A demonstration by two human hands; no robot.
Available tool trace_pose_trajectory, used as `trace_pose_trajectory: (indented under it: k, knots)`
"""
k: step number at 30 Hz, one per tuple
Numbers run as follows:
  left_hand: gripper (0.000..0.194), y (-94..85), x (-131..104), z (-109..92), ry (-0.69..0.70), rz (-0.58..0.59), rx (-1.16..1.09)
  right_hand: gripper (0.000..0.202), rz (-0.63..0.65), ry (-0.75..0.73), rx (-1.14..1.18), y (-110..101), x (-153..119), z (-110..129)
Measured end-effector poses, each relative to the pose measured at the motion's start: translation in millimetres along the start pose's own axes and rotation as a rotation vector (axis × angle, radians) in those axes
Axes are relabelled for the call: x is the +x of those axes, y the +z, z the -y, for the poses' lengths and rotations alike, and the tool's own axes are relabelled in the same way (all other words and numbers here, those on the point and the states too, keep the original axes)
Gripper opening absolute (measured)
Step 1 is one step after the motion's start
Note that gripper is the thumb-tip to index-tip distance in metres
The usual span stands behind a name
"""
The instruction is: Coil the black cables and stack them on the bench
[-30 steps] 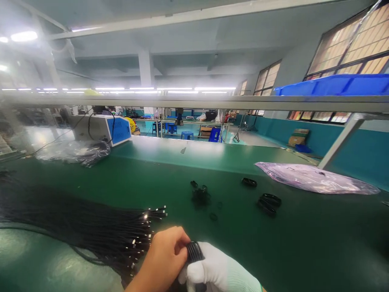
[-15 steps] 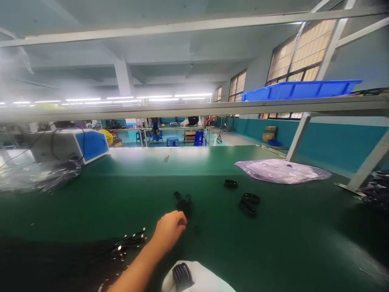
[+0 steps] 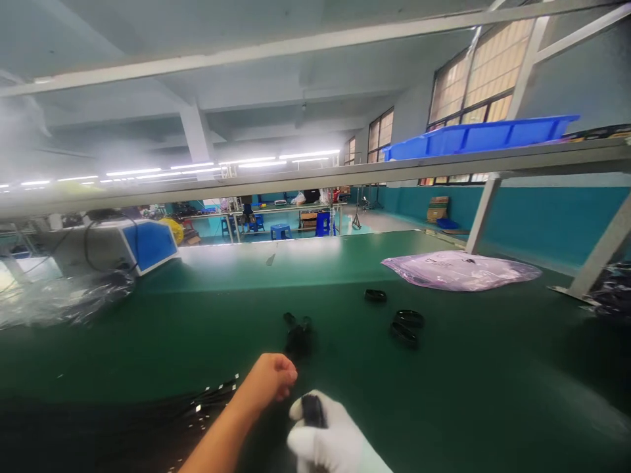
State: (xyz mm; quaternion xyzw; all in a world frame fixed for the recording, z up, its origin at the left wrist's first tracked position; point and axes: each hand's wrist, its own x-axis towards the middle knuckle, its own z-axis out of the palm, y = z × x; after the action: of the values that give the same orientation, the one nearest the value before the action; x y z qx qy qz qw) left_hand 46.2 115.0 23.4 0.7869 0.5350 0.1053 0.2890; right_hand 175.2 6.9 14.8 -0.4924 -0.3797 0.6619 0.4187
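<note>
My bare left hand (image 3: 271, 380) is just left of the right one, its fingers curled and pinched together; what they hold, if anything, is too small to make out. My right hand (image 3: 328, 437), in a white glove, is closed around a coiled black cable (image 3: 313, 411). Just beyond the left hand is a small dark heap of black pieces (image 3: 298, 340), too blurred to name. Many black cables (image 3: 207, 401) with white tips are spread at the lower left, partly behind my left forearm.
Three black coils (image 3: 375, 295) lie on the green tabletop (image 3: 473, 368), right of the heap. A pinkish plastic bag (image 3: 458, 269) is farther back. A blue-and-white box (image 3: 150, 244) and clear plastic (image 3: 73, 295) are at the left. A shelf beam carrying a blue tray (image 3: 478, 138) spans above.
My left hand has drawn back toward me from the dark heap. My right hand has risen further into view with the black coil, beside the left hand.
</note>
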Motion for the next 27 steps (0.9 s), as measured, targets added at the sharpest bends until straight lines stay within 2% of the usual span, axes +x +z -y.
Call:
trace_pose_trajectory:
  k: [2,4,6,8,11,14,17,20,22,24,27]
  knots:
    - [0.016,-4.5,-11.2,1.9,-0.027,-0.076,0.070,0.031,-0.134,0.013,0.064,3.2,0.2,8.2]
    - [0.012,-8.0,-15.6,0.1,-0.043,-0.152,0.147,0.034,-0.207,-0.089,0.109,2.0,-3.2,17.4]
    - [0.012,-8.6,-10.5,-4.6,-0.041,-0.205,0.197,0.036,-0.281,-0.193,0.185,-4.8,-8.3,26.7]
    - [0.013,-4.1,2.1,-11.2,-0.005,-0.220,0.211,0.042,-0.321,-0.235,0.288,-15.3,-13.2,35.0]
    - [0.011,9.7,23.1,-20.5,0.093,-0.178,0.189,0.049,-0.317,-0.250,0.395,-29.2,-17.0,41.8]
    - [0.010,18.5,29.6,-25.6,0.157,-0.138,0.111,0.049,-0.323,-0.242,0.351,-32.0,-14.6,41.2]
    - [0.010,16.3,14.3,-25.9,0.170,-0.107,-0.057,0.045,-0.396,-0.273,0.235,-26.4,-7.7,37.9]
    - [0.014,18.2,-12.6,-22.7,0.177,-0.008,-0.271,0.042,-0.470,-0.292,0.133,-20.9,-1.9,34.3]
    - [0.021,28.1,-28.0,-18.7,0.167,0.067,-0.453,0.041,-0.428,-0.260,0.097,-18.2,-1.0,29.7]
    - [0.030,41.4,-38.2,-13.2,0.126,0.114,-0.701,0.037,-0.307,-0.205,0.143,-15.3,-2.7,22.6]
    - [0.040,52.2,-47.6,-4.5,0.066,0.070,-0.935,0.039,-0.097,-0.108,0.454,-9.7,-8.6,11.9]
